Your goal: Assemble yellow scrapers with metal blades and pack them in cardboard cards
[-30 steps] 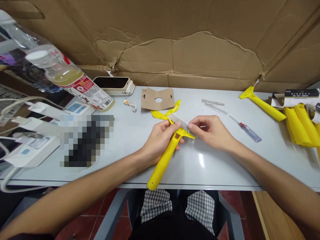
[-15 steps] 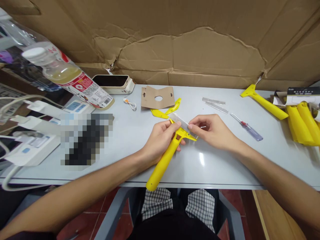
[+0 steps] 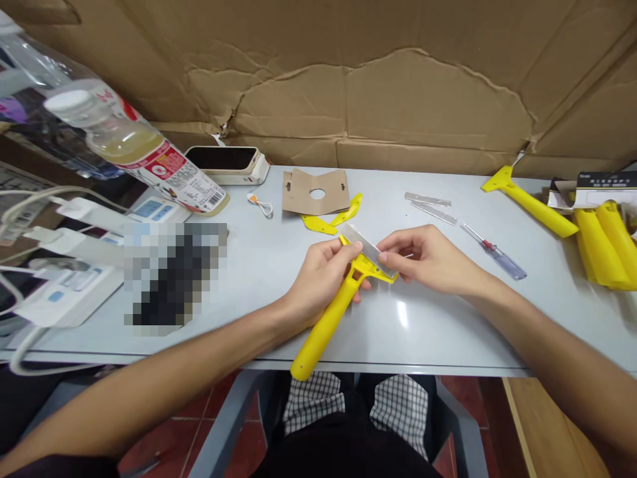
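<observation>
My left hand (image 3: pixel 326 275) is closed round the head of a yellow scraper (image 3: pixel 326 328), its thumb pressing on a flat metal blade (image 3: pixel 367 247). The blade lies along the scraper's head, and the handle slants down toward the table's front edge. My right hand (image 3: pixel 423 259) pinches the lower right end of the blade between thumb and fingers. Just beyond the left hand lie yellow cover pieces (image 3: pixel 321 224), partly beneath a folded brown card (image 3: pixel 317 192). Two more metal blades (image 3: pixel 428 200) rest on the table behind my right hand.
On the right are a screwdriver (image 3: pixel 495 251), another yellow scraper (image 3: pixel 540 209) and several yellow handles (image 3: pixel 602 249) by a box. At left stand a drink bottle (image 3: pixel 164 169), power strips (image 3: pixel 74 299), a phone on a box (image 3: pixel 223 159) and a short cable (image 3: pixel 260 204). Cardboard (image 3: pixel 388 99) walls the back.
Both hands stay on the scraper and blade, with only a very slight shift. The camera view has moved a little; the other objects lie as before.
</observation>
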{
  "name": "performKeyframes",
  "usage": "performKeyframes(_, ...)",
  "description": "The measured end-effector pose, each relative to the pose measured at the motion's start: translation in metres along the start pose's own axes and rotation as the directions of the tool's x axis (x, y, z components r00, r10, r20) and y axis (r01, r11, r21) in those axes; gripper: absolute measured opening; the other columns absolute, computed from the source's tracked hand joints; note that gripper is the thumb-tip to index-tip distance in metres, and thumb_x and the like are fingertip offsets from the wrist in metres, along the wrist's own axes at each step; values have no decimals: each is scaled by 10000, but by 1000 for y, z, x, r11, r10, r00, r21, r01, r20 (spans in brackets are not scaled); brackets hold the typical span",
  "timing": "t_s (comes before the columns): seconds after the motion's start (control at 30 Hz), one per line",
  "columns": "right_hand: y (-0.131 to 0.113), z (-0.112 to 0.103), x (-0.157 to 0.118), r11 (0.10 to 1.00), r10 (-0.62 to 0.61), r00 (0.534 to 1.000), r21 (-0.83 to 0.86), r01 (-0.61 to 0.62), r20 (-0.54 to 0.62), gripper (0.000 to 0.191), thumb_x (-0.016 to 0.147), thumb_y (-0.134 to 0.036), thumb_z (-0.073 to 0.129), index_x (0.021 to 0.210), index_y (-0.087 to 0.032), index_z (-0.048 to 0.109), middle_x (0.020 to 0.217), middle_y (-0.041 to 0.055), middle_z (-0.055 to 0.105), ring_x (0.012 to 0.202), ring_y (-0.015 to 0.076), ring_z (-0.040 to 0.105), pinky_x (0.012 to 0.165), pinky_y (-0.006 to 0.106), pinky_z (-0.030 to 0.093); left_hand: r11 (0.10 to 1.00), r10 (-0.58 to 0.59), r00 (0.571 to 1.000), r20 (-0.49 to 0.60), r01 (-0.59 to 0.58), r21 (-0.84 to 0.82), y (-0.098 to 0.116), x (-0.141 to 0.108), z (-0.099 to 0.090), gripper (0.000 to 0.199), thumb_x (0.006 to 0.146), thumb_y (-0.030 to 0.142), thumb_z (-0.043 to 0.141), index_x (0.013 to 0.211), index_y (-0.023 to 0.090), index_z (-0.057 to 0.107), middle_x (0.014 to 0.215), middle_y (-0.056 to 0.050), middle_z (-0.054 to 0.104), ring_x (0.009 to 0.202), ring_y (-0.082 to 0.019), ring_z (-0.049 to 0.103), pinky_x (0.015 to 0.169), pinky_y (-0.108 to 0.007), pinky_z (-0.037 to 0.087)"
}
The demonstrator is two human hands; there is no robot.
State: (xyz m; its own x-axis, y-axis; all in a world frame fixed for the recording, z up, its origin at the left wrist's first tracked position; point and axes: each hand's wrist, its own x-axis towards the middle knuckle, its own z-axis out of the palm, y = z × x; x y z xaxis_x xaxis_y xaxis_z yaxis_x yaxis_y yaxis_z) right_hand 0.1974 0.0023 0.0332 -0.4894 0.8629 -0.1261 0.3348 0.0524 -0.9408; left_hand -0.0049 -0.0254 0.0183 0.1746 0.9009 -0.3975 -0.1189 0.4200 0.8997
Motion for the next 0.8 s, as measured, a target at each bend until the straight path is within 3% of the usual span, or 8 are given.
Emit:
performKeyframes(0.23,0,-1,-1,999,38,999,28,-38,23,189,907,-308,759,1045,-186,798,776,18,771,630,135,643,593,294,536,1000,5,1000,-2,-5,18,-4,2,-3,292,969,449,677,854,181,664,608,-62,709,415,-149,604,382,-246,454)
performKeyframes(0.43,3,-5,2,980,48,995,189,-65,90,232,845,-239,789,1070,-185,792,737,-5,743,613,148,683,670,329,583,1000,17,1000,-20,-17,3,-5,2,-2,281,968,435,694,868,173,675,613,-60,701,451,-151,621,402,-244,474)
performKeyframes(0.57,8,-2,5,974,35,998,220,-45,49,228,830,-262,815,1042,-183,785,725,-11,730,603,143,671,655,323,577,1000,14,1000,-1,-14,-15,-6,3,-3,289,958,445,704,888,167,673,631,-60,704,457,-148,617,409,-249,482)
performKeyframes(0.8,9,-7,5,989,13,1000,149,-12,-2,176,814,-272,820,970,-199,788,677,-25,693,566,122,602,610,301,538,994,87,996,29,-85,-75,-7,7,-3,216,830,310,801,927,129,736,898,-97,754,712,-178,688,593,-323,627)
